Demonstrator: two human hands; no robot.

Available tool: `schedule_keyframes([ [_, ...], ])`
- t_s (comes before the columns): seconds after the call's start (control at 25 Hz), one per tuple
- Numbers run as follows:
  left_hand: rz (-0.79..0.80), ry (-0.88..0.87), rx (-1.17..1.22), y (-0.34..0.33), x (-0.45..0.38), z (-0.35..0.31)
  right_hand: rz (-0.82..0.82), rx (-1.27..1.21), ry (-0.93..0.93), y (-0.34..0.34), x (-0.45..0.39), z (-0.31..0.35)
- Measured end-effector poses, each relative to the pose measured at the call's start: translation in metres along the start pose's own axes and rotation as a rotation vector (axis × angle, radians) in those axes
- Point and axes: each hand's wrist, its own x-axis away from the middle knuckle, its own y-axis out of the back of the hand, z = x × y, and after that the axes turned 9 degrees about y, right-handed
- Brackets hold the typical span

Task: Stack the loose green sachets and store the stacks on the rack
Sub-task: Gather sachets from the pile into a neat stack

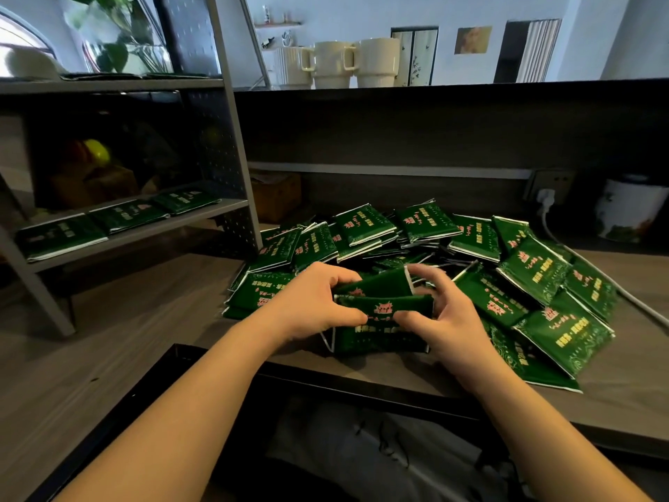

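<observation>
Head view:
Left hand point(318, 302): gripped the left end of a small stack of green sachets point(383, 320), thumb on top and fingers curled behind it.
Right hand point(440, 313): gripped the right end of the same stack, thumb pressed on the front sachet and fingers curled over the back edge.
Held stack: stood on edge at the near side of the pile, its sachets not yet aligned, the rear one tilted up above the front one.
Loose pile point(470, 255): many green sachets lay heaped on the brown surface point(108, 349), behind and to the right of the hands.
Rack point(231, 139): stood on the surface to the left; stacks of sachets point(119, 215) lay in a row on its lower shelf.
Mugs point(333, 63): three pale mugs stood on the ledge behind.
Power cord point(615, 284): ran along the right side of the pile.
</observation>
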Motion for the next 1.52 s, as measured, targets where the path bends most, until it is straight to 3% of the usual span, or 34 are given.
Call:
schedule_keyframes([
  [0.12, -0.245, 0.008, 0.395, -0.01, 0.009, 0.007, 0.003, 0.011, 0.034, -0.001, 0.0, -0.002],
  [0.2, -0.318, 0.078, 0.641, -0.024, 0.016, 0.02, -0.023, 0.01, 0.037, -0.001, 0.0, -0.004],
  [0.4, -0.225, 0.026, 0.364, -0.028, 0.025, 0.028, 0.067, 0.131, 0.099, -0.004, 0.004, -0.001],
  [0.56, -0.15, 0.041, 0.266, -0.02, 0.031, 0.034, 0.22, 0.395, 0.172, -0.014, 0.008, 0.002],
  [0.68, -0.149, 0.021, 0.216, -0.019, 0.038, 0.036, 0.271, 0.41, 0.163, -0.021, 0.008, 0.003],
  [0.76, -0.236, 0.064, 0.316, -0.015, 0.04, 0.038, 0.223, 0.343, 0.126, -0.026, 0.007, 0.008],
  [0.88, -0.373, 0.138, 0.592, 0.002, 0.034, 0.041, -0.091, 0.355, 0.153, -0.036, -0.008, 0.017],
  [0.96, -0.439, 0.159, 0.746, 0.015, 0.027, 0.041, -0.21, 0.48, 0.193, -0.04, -0.027, 0.024],
  [1.16, -0.476, 0.159, 0.814, 0.026, 0.015, 0.045, 0.024, 0.991, 0.225, -0.041, -0.082, 0.012],
  [1.28, -0.488, 0.144, 0.875, 0.025, 0.014, 0.053, 0.13, 1.076, 0.215, -0.042, -0.102, -0.005],
  [1.52, -0.464, 0.156, 0.792, 0.022, 0.012, 0.06, 0.032, 1.208, 0.194, -0.048, -0.111, -0.022],
])
